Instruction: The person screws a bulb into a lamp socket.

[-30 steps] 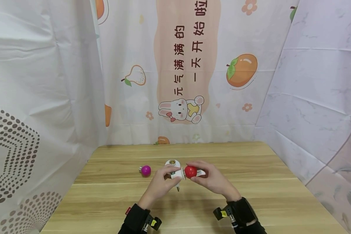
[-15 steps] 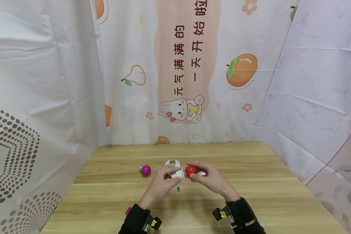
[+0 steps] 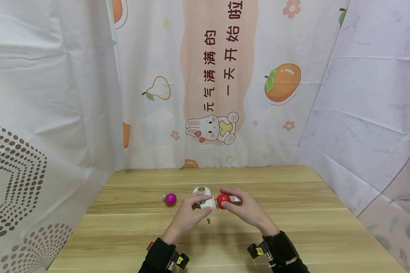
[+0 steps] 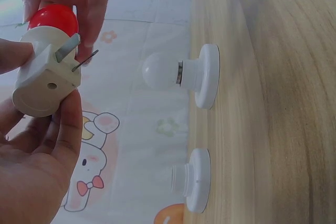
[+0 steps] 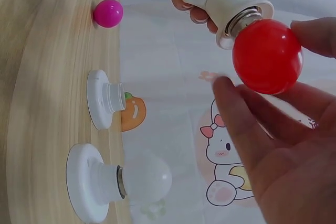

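Note:
My left hand (image 3: 188, 214) grips a white plug-in lamp socket (image 4: 44, 72), its two flat metal prongs (image 4: 68, 47) showing in the left wrist view. Against the socket's mouth sits a red light bulb (image 5: 268, 56), part of its metal screw base (image 5: 244, 20) visible at the rim. My right hand (image 3: 247, 208) holds this bulb by its round glass, thumb on one side and fingers on the other. Both hands are raised over the middle of the wooden table, the socket and bulb lying roughly sideways between them in the head view.
A purple bulb (image 3: 171, 199) lies on the table (image 3: 123, 235) left of the hands. Behind the hands stand two round white lamp bases; one base (image 5: 102, 99) has no bulb, the other base (image 4: 209, 76) carries a white bulb (image 4: 160, 72). Printed curtains (image 3: 150, 125) surround the table.
My right hand's fingers have shifted around the red bulb, and its wrist has moved slightly left. The left hand and the socket have stayed almost still.

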Demonstrator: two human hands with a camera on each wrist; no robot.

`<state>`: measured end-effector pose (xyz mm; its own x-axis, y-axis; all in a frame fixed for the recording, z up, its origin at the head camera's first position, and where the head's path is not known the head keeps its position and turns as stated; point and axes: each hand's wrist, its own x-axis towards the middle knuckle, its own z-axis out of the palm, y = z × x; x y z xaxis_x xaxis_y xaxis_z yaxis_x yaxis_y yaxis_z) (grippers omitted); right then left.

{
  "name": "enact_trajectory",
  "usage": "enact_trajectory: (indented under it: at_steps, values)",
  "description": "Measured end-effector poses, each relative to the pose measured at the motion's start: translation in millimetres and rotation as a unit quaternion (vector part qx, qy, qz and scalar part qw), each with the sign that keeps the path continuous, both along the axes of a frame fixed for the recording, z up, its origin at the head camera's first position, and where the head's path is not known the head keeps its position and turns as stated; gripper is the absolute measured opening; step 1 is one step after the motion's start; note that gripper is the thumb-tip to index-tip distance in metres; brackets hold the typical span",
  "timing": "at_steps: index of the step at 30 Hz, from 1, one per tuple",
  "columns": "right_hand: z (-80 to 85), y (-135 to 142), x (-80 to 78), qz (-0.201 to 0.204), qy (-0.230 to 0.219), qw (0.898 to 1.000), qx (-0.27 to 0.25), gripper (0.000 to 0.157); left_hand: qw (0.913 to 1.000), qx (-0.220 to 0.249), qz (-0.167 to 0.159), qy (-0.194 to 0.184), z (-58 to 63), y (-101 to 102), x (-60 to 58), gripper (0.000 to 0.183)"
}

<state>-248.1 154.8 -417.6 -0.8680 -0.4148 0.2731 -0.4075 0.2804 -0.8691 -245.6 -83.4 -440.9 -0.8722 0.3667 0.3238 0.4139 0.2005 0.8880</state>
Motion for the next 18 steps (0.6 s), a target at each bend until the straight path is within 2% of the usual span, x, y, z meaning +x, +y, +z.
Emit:
enact_trajectory:
  at_steps: [4,12,15,18]
  values:
    - [1.4,-1.2,1.5,0.010,0.017,0.999,-0.027,0.048,1.0000,0.001,0.000,0.000,0.1,-0.1,0.5,0.033]
    - [1.5,-2.2,3.2,0.018,0.048,0.998,-0.042,0.023,0.9999,-0.010,0.003,0.004,-0.3,-1.0,-0.2,0.035]
    - [0.9,-1.2,2.5,0.030,0.051,0.997,-0.045,0.023,0.9999,-0.010,0.002,0.003,-0.3,-1.3,-0.6,0.035]
    - [-0.5,0.9,0.8,0.048,0.057,0.996,-0.041,0.030,1.0000,-0.007,0.001,0.002,-0.7,-1.7,-1.5,0.035]
